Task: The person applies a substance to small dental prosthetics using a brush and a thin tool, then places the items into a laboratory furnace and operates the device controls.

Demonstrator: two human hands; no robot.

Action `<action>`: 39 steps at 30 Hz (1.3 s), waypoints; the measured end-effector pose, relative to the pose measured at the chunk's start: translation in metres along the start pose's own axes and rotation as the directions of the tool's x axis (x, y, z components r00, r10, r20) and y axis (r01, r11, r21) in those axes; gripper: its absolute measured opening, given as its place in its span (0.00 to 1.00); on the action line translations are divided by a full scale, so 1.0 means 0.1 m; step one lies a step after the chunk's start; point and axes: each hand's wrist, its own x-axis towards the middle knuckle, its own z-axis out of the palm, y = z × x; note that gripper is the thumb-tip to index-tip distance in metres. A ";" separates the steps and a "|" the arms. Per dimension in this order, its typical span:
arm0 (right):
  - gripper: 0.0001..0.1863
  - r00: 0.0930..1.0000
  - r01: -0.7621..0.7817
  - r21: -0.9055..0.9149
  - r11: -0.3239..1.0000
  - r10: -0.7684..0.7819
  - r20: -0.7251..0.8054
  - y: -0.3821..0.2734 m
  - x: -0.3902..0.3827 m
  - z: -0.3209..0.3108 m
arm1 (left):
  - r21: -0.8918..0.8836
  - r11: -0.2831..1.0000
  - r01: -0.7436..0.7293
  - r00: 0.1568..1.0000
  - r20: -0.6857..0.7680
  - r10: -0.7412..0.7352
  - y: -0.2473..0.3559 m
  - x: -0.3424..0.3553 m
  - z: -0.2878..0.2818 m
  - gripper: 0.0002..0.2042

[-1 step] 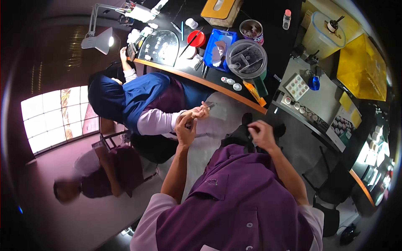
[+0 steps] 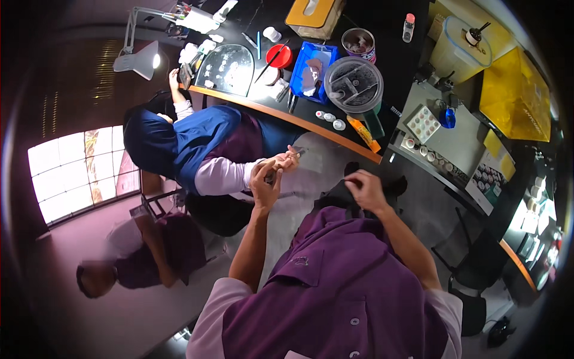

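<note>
My left hand (image 2: 266,185) is raised left of centre, fingers curled around something small and dark that I cannot make out, right beside a co-worker's hand (image 2: 287,160). That person holds a thin grey item. My right hand (image 2: 365,188) is near my lap over dark cloth (image 2: 335,194), fingers bent and pinched; whatever is between them is hidden. The seated co-worker (image 2: 179,149), in a blue head covering and pale sleeves, leans at the desk's edge.
A black desk (image 2: 388,72) holds a blue tray (image 2: 323,57), grey-lidded container (image 2: 353,84), red dish (image 2: 284,51), orange packet (image 2: 363,133) and white lamp (image 2: 137,60). Right are a grey side table (image 2: 448,158) and black chair (image 2: 466,311). Another person (image 2: 149,251) is at lower left.
My right hand has shifted slightly left. My left hand stays beside the co-worker's hand, with little visible difference otherwise.
</note>
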 end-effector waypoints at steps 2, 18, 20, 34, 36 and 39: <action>0.10 0.999 0.002 0.076 0.997 -0.005 0.037 -0.04 0.27 0.44 | -0.037 0.999 0.002 0.998 0.055 0.000 -0.01 0.15 0.02 0.15; 0.09 0.955 0.075 0.270 0.960 0.008 -0.296 -0.53 1.17 1.40 | -0.142 0.989 -0.028 0.992 0.118 0.045 -0.15 0.63 0.39 0.07; 0.09 0.933 0.150 0.205 0.967 -0.069 -0.354 -0.55 1.21 1.44 | -0.157 0.987 -0.021 0.989 0.141 0.043 -0.16 0.65 0.39 0.07; 0.05 0.879 0.351 0.097 0.931 -0.291 -0.378 -0.77 1.31 1.35 | -0.231 0.961 -0.149 0.977 0.116 0.180 -0.11 0.90 0.12 0.08; 0.04 0.885 0.356 0.153 0.922 -0.281 -0.371 -0.84 1.36 1.33 | -0.345 0.932 -0.112 0.973 0.154 0.174 -0.05 0.94 0.04 0.06; 0.04 0.886 0.362 0.130 0.923 -0.298 -0.354 -1.02 1.35 1.14 | -0.400 0.911 -0.103 0.972 0.154 0.177 0.04 0.95 -0.06 0.06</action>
